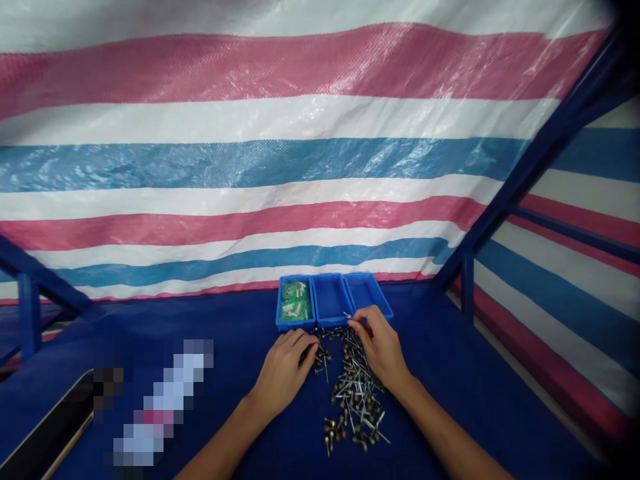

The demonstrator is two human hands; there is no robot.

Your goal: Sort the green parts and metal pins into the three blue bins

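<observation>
A pile of small metal fasteners (355,377), with thin silvery shanks and dull brass-coloured ends, lies loose on the blue table. My right hand (383,347) is above the pile's upper right side, thumb and fingers pinched on one small metal fastener (347,315) at the front edge of the middle blue bin (332,324). At the pile's left edge rests my left hand (285,367), its fingers curled and pressed together. What those fingers hold, if anything, is hidden. The middle bin and the right blue bin (369,293) show bare bottoms.
The left blue bin (296,327) holds green and white packets. A dark phone-like object (50,427) and a blurred-out pale item (165,407) lie on the table (240,340) at left. Striped sheeting (250,160) hangs behind; blue frame bars (467,287) stand at the sides.
</observation>
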